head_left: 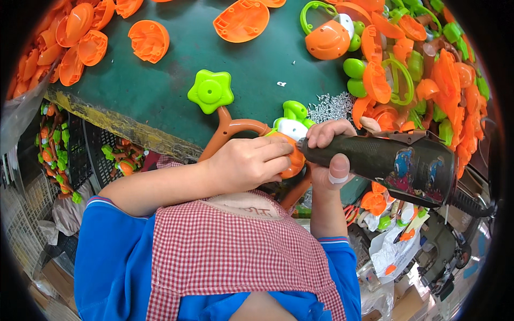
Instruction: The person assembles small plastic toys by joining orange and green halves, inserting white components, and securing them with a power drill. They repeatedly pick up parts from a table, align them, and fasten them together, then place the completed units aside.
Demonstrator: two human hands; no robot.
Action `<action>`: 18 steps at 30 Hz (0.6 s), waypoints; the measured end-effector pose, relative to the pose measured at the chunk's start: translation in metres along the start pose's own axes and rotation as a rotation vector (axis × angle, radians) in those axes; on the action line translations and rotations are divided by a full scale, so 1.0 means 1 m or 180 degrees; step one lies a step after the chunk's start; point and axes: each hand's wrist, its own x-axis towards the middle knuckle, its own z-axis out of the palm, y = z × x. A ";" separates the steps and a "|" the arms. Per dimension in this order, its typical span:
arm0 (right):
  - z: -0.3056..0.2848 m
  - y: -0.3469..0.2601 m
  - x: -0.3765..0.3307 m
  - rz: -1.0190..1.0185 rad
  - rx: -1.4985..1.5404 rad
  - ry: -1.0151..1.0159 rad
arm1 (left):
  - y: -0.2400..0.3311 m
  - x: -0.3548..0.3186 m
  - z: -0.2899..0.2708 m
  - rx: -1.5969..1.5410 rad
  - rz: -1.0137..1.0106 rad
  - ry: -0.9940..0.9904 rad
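Observation:
My left hand (249,165) is closed on a plastic toy's round orange shell (294,159) at the table's near edge. A white piece (292,129) and a green knob (295,110) adjoin the shell. Brown branching tubes (239,126) run out from it, one topped by a green star (210,91). My right hand (333,151) grips a black electric screwdriver (385,165), lying nearly level with its nose against the shell's right side. A pale wrap circles the right thumb. My fingers hide the screwdriver's tip and part of the shell.
Small silver screws (329,108) lie piled on the green table (176,53). Orange shells (149,41) sit along its far side, and orange and green parts (444,96) heap up at right. Black crates (80,147) with toy parts stand below left. The screwdriver's cord (474,207) trails right.

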 end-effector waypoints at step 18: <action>-0.038 0.026 0.070 -0.1058 -0.0323 0.0206 | -0.013 0.028 -0.016 -0.0262 0.0220 -0.0182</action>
